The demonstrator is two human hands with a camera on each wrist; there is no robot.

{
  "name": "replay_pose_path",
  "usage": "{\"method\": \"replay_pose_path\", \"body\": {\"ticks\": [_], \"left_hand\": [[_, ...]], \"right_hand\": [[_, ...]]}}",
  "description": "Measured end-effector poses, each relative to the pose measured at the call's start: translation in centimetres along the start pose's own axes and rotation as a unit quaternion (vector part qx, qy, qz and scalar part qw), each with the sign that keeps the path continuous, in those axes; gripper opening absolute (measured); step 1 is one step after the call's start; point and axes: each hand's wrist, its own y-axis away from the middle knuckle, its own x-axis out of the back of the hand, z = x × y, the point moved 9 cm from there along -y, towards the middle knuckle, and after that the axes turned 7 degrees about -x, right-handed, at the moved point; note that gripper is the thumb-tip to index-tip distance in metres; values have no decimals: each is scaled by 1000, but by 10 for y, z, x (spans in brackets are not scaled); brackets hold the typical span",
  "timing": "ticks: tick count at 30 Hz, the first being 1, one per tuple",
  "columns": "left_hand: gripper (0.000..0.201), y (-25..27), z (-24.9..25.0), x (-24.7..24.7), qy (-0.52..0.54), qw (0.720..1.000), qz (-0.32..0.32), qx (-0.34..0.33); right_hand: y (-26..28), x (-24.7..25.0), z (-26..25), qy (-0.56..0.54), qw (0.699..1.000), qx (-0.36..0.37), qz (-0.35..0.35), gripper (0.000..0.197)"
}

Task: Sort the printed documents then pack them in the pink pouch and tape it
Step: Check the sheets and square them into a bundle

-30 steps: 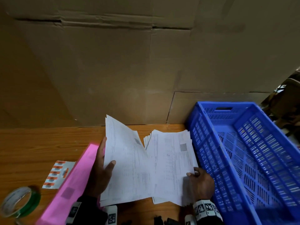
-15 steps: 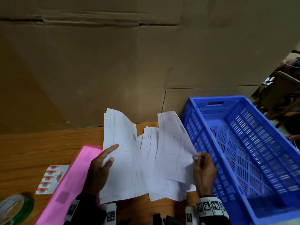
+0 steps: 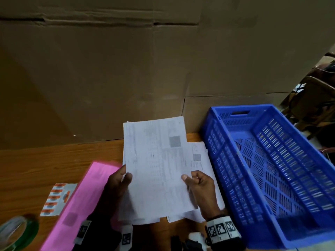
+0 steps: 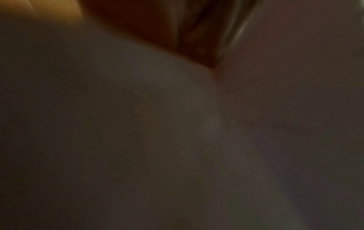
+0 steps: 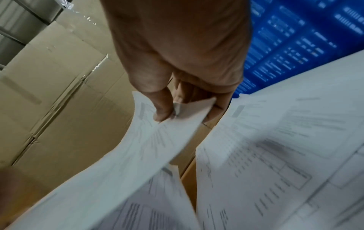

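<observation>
A raised stack of printed documents [image 3: 155, 165] is held between both hands above the wooden table [image 3: 45, 160]. My left hand [image 3: 119, 180] grips its left edge, thumb on the front. My right hand [image 3: 195, 180] pinches the right edge of the top sheet [image 5: 149, 140], thumb on top. More printed sheets [image 3: 201, 160] lie flat beneath, against the blue crate. The pink pouch [image 3: 79, 201] lies at an angle to the left, partly under my left arm. A green tape roll [image 3: 18, 230] sits at the bottom left corner. The left wrist view is dark and blurred.
A blue slotted crate [image 3: 272, 169] stands to the right, close to my right hand. Tall cardboard boxes [image 3: 145, 69] wall off the back of the table. A sheet of orange labels [image 3: 56, 198] lies left of the pouch.
My right hand lifted a sheet from the right pile and carried it left onto the stack in my left hand. The two fanned piles are now one stack held upright.
</observation>
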Motion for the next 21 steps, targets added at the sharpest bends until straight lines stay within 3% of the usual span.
{"method": "replay_pose_path", "body": {"ticks": [5, 8, 11, 12, 15, 17, 19, 21], "left_hand": [[36, 0, -12, 3, -11, 999, 7, 37], [33, 3, -23, 8, -19, 999, 23, 40], [57, 3, -19, 16, -46, 997, 54, 14], [69, 1, -14, 18, -55, 996, 63, -11], [96, -1, -4, 27, -16, 994, 97, -51], [101, 0, -4, 33, -18, 992, 111, -57], [100, -2, -5, 32, -17, 992, 107, -66], [98, -2, -5, 30, -7, 992, 105, -68]], "right_hand": [[-8, -13, 18, 38, 999, -2, 3, 44], [-16, -13, 25, 75, 997, -6, -3, 47], [-23, 16, 31, 180, 980, 14, 83, 30], [-25, 30, 37, 204, 973, 14, 111, 33], [-32, 61, 60, 356, 920, -25, 164, 69], [-29, 69, 69, 379, 906, -80, 173, 84], [-28, 78, 71, 319, 924, -103, 181, 70], [-31, 88, 71, 296, 929, -94, 200, 41]]}}
